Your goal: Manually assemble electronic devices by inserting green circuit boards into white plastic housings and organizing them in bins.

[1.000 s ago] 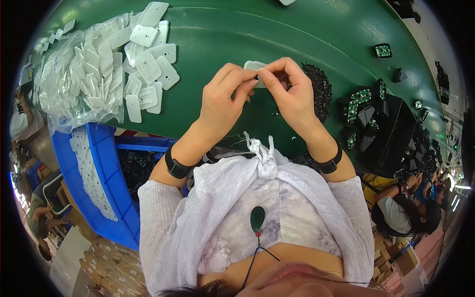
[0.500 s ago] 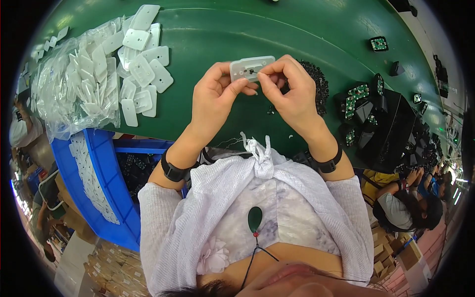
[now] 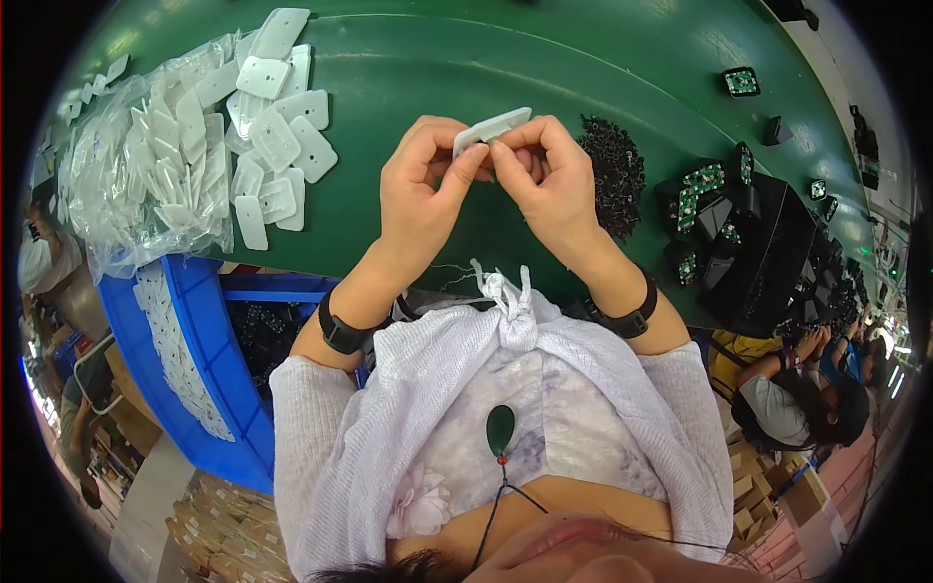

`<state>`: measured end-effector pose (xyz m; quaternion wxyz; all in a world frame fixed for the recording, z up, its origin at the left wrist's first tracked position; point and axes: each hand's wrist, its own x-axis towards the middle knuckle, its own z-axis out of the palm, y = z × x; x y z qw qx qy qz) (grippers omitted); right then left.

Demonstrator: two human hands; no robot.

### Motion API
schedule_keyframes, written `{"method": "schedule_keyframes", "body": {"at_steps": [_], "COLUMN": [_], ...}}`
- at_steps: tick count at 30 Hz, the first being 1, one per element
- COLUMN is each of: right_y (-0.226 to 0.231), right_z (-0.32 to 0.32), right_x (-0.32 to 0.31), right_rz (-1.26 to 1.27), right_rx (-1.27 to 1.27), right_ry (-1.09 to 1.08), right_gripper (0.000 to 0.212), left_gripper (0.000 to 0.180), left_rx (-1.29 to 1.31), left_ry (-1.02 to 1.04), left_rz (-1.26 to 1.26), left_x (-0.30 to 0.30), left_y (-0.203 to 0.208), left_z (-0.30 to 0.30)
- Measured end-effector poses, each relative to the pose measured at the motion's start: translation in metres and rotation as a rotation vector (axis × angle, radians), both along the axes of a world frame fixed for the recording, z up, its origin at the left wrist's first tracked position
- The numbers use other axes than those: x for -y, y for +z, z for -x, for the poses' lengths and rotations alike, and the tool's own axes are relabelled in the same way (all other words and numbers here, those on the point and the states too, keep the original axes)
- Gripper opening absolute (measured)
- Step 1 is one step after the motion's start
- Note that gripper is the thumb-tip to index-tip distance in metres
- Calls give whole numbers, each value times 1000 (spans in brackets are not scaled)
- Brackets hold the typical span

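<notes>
Over the green table I hold up a white plastic plate (image 3: 494,124) with rounded corners, tilted so that its face is seen at a steep slant. My left hand (image 3: 418,189) is closed on its left end, thumb in front and fingers behind. My right hand (image 3: 554,189) is closed at its lower right edge, the thumb pressing on the face close to the left thumb. A dark spot shows between the thumbs, too small to make out. Just right of my right hand lies a pile of small black parts (image 3: 612,175).
Left, similar white plates (image 3: 277,136) lie loose beside a clear plastic bag (image 3: 87,194) full of them. Blue bins (image 3: 228,389) stand below the table edge. Right are black housings with green circuit boards (image 3: 702,185) and a black box (image 3: 768,253). Another person (image 3: 777,408) sits far right.
The plate has tipped from facing me to a steep slant. My right hand has moved left and slightly down, its thumb now near the left one; the small black part it pinched is mostly hidden.
</notes>
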<state>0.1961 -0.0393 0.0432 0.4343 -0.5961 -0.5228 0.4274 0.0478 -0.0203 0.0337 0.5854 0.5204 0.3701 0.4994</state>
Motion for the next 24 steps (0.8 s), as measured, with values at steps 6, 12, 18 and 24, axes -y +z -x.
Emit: {"method": "schedule_keyframes", "body": {"at_steps": [6, 12, 18, 24], "right_y": [6, 10, 12, 23], "right_z": [-11, -25, -33, -50], "right_x": [-3, -9, -17, -16], "right_rz": [-281, 31, 209, 122], "right_rx": [214, 85, -232, -140], "right_ry": [-56, 137, 203, 235], "right_gripper": [23, 25, 24, 33], "left_gripper": [8, 9, 16, 31], "left_rx": [84, 45, -9, 23], "left_ry": [-42, -137, -219, -122], "left_rz": [206, 283, 299, 331], "left_x": [0, -2, -2, -19], "left_y": [1, 0, 10, 13], "left_z": [6, 4, 5, 3]}}
